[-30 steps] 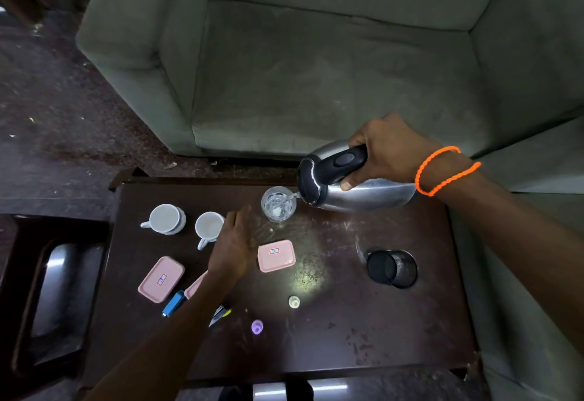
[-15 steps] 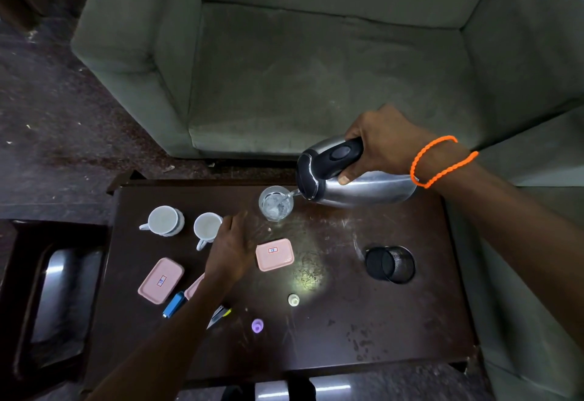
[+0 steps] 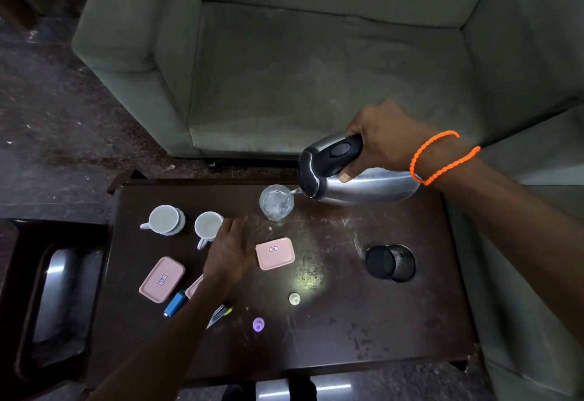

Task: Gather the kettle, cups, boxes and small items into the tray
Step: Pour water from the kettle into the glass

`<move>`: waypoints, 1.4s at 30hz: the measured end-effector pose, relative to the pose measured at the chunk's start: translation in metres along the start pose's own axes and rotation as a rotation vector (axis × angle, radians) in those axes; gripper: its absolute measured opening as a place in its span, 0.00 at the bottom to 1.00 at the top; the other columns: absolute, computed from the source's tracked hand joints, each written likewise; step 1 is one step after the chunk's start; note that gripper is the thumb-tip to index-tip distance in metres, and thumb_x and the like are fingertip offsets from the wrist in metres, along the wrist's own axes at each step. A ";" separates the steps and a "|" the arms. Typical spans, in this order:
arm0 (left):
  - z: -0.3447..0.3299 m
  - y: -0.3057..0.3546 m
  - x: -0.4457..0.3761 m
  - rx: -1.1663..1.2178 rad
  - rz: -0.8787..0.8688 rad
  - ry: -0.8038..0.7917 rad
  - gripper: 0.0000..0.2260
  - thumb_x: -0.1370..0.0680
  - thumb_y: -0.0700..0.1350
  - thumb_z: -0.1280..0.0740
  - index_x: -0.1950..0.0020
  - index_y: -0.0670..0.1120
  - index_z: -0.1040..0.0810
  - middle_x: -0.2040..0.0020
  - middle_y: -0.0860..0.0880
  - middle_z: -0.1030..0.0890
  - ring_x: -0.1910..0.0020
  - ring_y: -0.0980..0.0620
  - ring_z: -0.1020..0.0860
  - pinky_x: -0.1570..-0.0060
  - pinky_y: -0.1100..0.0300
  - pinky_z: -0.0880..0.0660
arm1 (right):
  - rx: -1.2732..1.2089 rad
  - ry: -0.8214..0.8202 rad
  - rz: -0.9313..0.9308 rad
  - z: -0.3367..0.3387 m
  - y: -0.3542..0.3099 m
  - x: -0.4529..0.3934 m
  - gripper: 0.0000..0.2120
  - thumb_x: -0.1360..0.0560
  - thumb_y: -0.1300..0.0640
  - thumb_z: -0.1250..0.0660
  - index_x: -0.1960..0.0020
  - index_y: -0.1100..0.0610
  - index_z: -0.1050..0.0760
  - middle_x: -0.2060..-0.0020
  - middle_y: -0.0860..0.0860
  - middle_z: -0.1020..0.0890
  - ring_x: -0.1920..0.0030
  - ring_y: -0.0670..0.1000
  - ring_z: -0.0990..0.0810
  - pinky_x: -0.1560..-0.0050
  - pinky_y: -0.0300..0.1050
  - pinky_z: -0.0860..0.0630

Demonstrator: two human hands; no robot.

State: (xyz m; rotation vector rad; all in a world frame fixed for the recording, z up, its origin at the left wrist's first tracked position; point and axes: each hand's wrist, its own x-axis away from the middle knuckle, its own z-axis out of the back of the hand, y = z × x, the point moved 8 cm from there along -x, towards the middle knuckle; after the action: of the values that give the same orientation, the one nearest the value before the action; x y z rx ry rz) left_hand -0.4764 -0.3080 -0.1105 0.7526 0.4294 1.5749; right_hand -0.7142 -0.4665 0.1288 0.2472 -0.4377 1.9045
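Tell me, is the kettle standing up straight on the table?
No, the right hand holds the kettle tipped over sideways, its spout at the rim of the glass.

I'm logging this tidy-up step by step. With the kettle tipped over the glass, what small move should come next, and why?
Probably tip the kettle back upright: the right hand holds it nearly on its side, spout at the rim of the glass, which already looks filled. The left hand rests flat on the table, holding nothing.
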 end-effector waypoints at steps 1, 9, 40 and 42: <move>0.000 0.000 0.000 -0.004 0.002 0.005 0.23 0.25 0.39 0.30 0.30 0.45 0.26 0.37 0.44 0.24 0.43 0.40 0.20 0.46 0.47 0.21 | 0.003 0.001 -0.003 -0.001 0.000 -0.001 0.21 0.44 0.40 0.15 0.69 0.49 0.25 0.71 0.52 0.20 0.68 0.56 0.22 0.61 0.53 0.20; 0.002 -0.003 0.002 -0.020 0.008 0.025 0.22 0.24 0.40 0.29 0.31 0.46 0.27 0.37 0.44 0.23 0.44 0.40 0.19 0.48 0.48 0.21 | -0.014 0.023 0.024 -0.013 0.002 -0.007 0.23 0.44 0.41 0.15 0.72 0.47 0.29 0.71 0.53 0.19 0.69 0.56 0.22 0.65 0.49 0.23; 0.118 0.003 0.013 -0.002 0.037 0.231 0.25 0.26 0.37 0.28 0.29 0.42 0.27 0.35 0.43 0.24 0.38 0.41 0.23 0.40 0.48 0.25 | -1.083 0.231 0.029 -0.032 0.008 0.031 0.33 0.46 0.45 0.15 0.54 0.69 0.19 0.63 0.55 0.21 0.58 0.49 0.25 0.57 0.51 0.26; 0.148 -0.005 0.015 0.005 0.060 0.283 0.26 0.27 0.37 0.27 0.30 0.42 0.26 0.36 0.42 0.24 0.40 0.40 0.22 0.42 0.48 0.24 | -1.130 0.224 0.051 -0.030 -0.021 0.019 0.28 0.46 0.46 0.16 0.55 0.63 0.16 0.63 0.53 0.17 0.60 0.47 0.22 0.60 0.43 0.23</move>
State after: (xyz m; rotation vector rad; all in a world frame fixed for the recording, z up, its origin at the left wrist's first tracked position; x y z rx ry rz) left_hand -0.3719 -0.3151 -0.0046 0.5517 0.6217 1.7442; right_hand -0.7004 -0.4317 0.1126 -0.7138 -1.2696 1.4403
